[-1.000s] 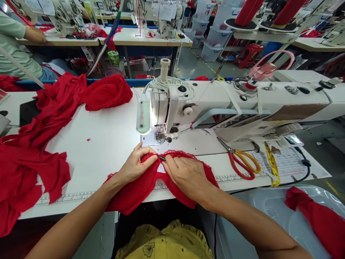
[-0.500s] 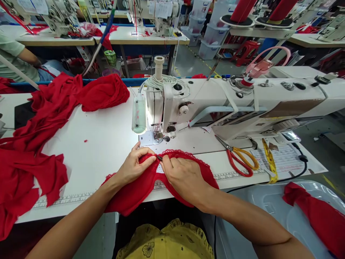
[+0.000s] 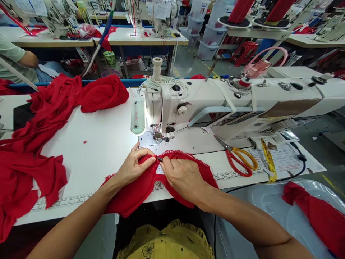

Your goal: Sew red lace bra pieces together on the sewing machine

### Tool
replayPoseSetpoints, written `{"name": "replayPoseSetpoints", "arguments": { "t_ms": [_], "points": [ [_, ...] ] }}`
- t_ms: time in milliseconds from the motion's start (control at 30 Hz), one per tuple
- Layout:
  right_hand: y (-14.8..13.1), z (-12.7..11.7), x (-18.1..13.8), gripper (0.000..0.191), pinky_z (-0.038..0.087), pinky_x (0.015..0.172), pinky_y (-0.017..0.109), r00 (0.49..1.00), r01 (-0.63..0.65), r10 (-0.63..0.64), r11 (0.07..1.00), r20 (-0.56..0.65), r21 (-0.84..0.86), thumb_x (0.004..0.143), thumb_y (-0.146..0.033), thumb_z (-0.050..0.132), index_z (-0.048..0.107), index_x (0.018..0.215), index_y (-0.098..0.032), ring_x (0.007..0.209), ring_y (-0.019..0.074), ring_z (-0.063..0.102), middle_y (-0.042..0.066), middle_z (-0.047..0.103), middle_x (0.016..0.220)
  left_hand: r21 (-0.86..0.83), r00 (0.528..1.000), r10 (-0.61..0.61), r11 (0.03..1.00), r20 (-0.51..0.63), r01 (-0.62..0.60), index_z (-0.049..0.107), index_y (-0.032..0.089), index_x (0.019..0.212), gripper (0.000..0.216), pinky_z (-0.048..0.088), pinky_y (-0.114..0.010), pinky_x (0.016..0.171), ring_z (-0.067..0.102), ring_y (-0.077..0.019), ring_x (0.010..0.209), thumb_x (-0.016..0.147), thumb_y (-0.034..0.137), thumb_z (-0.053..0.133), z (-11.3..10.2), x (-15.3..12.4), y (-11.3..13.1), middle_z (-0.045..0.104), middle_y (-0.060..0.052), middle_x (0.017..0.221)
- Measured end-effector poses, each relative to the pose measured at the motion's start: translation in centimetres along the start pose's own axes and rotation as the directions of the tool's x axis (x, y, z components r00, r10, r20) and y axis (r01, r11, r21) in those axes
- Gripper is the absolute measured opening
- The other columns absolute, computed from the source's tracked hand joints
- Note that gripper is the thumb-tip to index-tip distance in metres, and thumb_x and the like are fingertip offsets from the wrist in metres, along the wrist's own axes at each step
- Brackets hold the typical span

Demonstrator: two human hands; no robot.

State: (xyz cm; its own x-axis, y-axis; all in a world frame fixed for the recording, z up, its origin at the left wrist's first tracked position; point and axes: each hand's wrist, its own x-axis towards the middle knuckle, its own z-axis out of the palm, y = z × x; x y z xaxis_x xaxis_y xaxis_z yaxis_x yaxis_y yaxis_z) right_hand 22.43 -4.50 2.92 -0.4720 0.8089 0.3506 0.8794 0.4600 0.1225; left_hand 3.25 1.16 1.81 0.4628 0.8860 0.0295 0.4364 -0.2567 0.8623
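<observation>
A red lace-edged bra (image 3: 134, 192), its two cups spread apart, lies over the front edge of the sewing table. My left hand (image 3: 134, 165) pinches the lace edge of the left cup at the centre between thumb and fingers. My right hand (image 3: 183, 176) is closed over the right cup, gripping a small dark metal tool (image 3: 160, 159) whose pointed tip meets the fabric by my left thumb. Most of that tool is hidden in my fist, so its kind is unclear. Just beyond both hands stands the sewing machine's needle and presser foot (image 3: 157, 136).
Red fabric pieces (image 3: 48, 111) are heaped at the left. Right of my hands lie scissors (image 3: 239, 160) and a yellow tape measure (image 3: 268, 162) on a paper. A plastic tray (image 3: 258, 212) holds red cloth at lower right. Across the aisle sits a person in a pale green sleeve (image 3: 13, 54).
My hands keep the same hold on the bra and the tool, with hardly any movement. The view has shifted slightly. Across the aisle, the other person's arm has moved a little.
</observation>
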Motion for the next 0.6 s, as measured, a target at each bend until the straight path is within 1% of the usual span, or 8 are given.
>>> {"name": "replayPoseSetpoints", "arguments": {
  "t_ms": [67,133,200,267,367,433,500,600],
  "points": [
    [0.5,-0.1,-0.1,0.027,0.019,0.05,0.03,0.998,-0.051,0.048,0.996,0.045,0.078,0.101,-0.026,0.046,0.057,0.078,-0.018,0.049,0.0152,0.055,0.001,0.061,0.056,-0.011,1.0,-0.01,1.0,-0.006,0.01,0.061,0.022,0.077,0.026,0.01,-0.05,0.126,0.062,-0.0152,0.078,0.09,0.043,0.053,-0.1,0.0,0.1,0.067,0.005,0.081],
    [1.1,-0.4,0.1,0.022,0.021,0.05,0.028,0.983,-0.17,0.15,0.962,0.107,0.211,0.1,-0.033,0.049,0.061,0.089,-0.018,0.051,0.0157,0.058,0.0,0.065,0.061,-0.031,1.0,-0.019,0.999,-0.005,0.019,0.06,0.022,0.077,0.027,0.01,-0.05,0.126,0.061,-0.0158,0.077,0.091,0.044,0.052,-0.1,0.1,0.2,0.066,0.004,0.08],
    [1.7,-0.6,0.5,0.021,0.028,0.054,0.026,0.947,-0.317,0.265,0.857,0.182,0.405,0.095,-0.038,0.056,0.062,0.105,-0.021,0.058,0.0157,0.061,-0.002,0.069,0.068,-0.044,1.0,-0.019,0.999,0.002,0.019,0.061,0.023,0.078,0.027,0.01,-0.05,0.126,0.062,-0.0166,0.078,0.09,0.045,0.052,-0.2,0.1,0.2,0.067,0.004,0.081],
    [2.1,-0.6,1.2,0.025,0.035,0.06,0.024,0.913,-0.408,0.313,0.69,0.261,0.598,0.09,-0.036,0.061,0.062,0.113,-0.024,0.066,0.0149,0.063,-0.004,0.071,0.076,-0.044,1.0,-0.012,0.999,0.002,0.012,0.063,0.023,0.079,0.025,0.009,-0.05,0.126,0.062,-0.0169,0.079,0.089,0.045,0.054,-0.2,0.1,0.2,0.069,0.004,0.083],
    [2.3,-0.1,2.3,0.008,0.034,0.06,0.023,0.909,-0.416,0.249,0.526,0.334,0.742,0.086,-0.028,0.058,0.064,0.089,-0.023,0.064,0.0125,0.055,-0.006,0.064,0.07,-0.035,1.0,-0.009,0.999,-0.005,0.009,0.063,0.023,0.08,0.024,0.009,-0.049,0.126,0.063,-0.0172,0.081,0.088,0.045,0.056,-0.2,0.0,0.0,0.071,0.004,0.086],
    [2.3,0.5,2.9,0.014,0.028,0.055,0.024,0.91,-0.414,0.216,0.485,0.353,0.771,0.082,-0.024,0.055,0.054,0.068,-0.022,0.058,0.0112,0.045,-0.007,0.051,0.06,-0.03,1.0,-0.012,0.999,-0.009,0.012,0.063,0.023,0.08,0.025,0.009,-0.05,0.126,0.064,-0.0177,0.083,0.088,0.046,0.057,-0.1,0.0,-0.1,0.071,0.003,0.088],
    [2.3,1.1,3.2,0.02,0.025,0.053,0.024,0.906,-0.422,0.209,0.426,0.367,0.8,0.079,-0.022,0.054,0.043,0.062,-0.022,0.056,0.0106,0.038,-0.007,0.041,0.057,-0.027,1.0,-0.013,1.0,-0.008,0.012,0.063,0.023,0.081,0.026,0.009,-0.051,0.126,0.064,-0.0179,0.084,0.088,0.047,0.057,-0.1,0.0,-0.1,0.071,0.003,0.089],
    [2.5,1.9,3.3,0.022,0.023,0.053,0.024,0.908,-0.418,0.16,0.277,0.387,0.865,0.078,-0.025,0.054,0.039,0.062,-0.022,0.058,0.0101,0.034,-0.007,0.034,0.059,-0.029,1.0,-0.011,1.0,-0.004,0.01,0.062,0.023,0.08,0.025,0.009,-0.051,0.126,0.063,-0.0171,0.082,0.088,0.046,0.056,-0.2,0.0,-0.1,0.07,0.004,0.087]
  ]
}}
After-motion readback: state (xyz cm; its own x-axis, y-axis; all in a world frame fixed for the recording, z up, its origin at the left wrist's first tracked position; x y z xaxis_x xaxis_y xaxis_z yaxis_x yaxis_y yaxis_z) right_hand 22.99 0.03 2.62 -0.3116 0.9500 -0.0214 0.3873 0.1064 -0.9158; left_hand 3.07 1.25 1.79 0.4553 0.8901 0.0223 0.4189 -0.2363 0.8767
